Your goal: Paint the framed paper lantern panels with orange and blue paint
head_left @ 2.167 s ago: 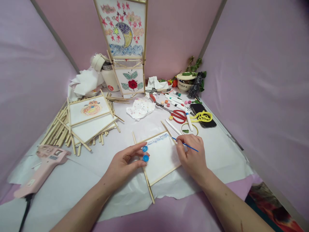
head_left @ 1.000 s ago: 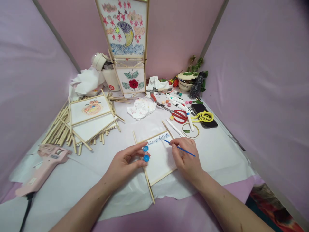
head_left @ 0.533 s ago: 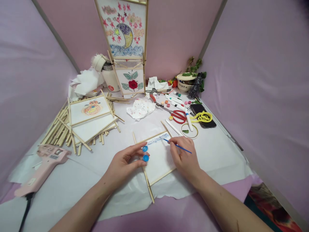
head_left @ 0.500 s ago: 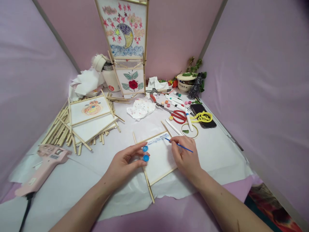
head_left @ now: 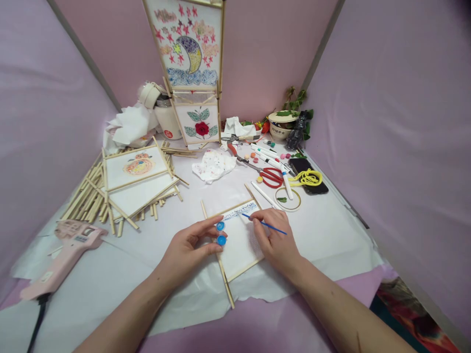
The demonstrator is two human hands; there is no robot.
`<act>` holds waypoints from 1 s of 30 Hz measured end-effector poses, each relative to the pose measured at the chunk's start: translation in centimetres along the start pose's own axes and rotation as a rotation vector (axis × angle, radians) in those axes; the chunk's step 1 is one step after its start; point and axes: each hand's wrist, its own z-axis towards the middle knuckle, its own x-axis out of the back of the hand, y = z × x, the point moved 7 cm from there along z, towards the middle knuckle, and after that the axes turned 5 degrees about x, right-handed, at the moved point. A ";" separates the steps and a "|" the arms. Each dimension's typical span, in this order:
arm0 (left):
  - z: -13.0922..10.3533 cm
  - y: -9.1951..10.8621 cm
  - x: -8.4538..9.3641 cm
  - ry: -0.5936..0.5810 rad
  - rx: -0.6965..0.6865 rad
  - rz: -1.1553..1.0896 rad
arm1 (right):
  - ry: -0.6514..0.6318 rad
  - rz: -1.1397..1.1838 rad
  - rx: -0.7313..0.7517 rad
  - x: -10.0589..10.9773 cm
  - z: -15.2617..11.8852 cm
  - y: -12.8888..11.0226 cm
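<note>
Blue brush [head_left: 273, 228], pinched in right hand [head_left: 275, 241], pointed leftward over framed panel [head_left: 237, 252] to dotted band [head_left: 239, 211], left hand [head_left: 192, 244] grasping blue cups [head_left: 221, 240].

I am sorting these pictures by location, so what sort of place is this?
Probably a craft corner: a paintbrush in the right hand, a glue gun and a heap of sticks suggest it.
</note>
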 end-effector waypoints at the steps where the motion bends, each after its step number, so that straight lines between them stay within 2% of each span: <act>1: 0.0 0.0 0.0 0.001 0.001 -0.001 | 0.022 -0.023 -0.015 0.2 0.0 0.3; 6: 0.0 0.1 0.0 0.004 0.000 -0.007 | 0.077 -0.083 -0.064 0.9 0.2 1.0; 15: -0.1 0.2 0.0 0.016 0.008 -0.006 | -0.063 0.056 0.056 -1.2 0.0 -1.3; 20: -0.1 0.2 0.0 0.020 0.009 -0.014 | 0.051 -0.010 0.009 0.2 -0.1 -0.7; 24: -0.2 0.3 0.0 0.015 0.000 -0.058 | 0.159 0.151 0.151 1.9 -0.4 -2.5; 27: -0.1 0.3 0.0 0.013 -0.006 -0.067 | 0.123 0.238 0.263 2.0 -0.6 -4.1; 30: -0.1 0.3 0.1 0.012 -0.011 -0.072 | 0.083 0.229 0.289 1.6 -0.8 -4.5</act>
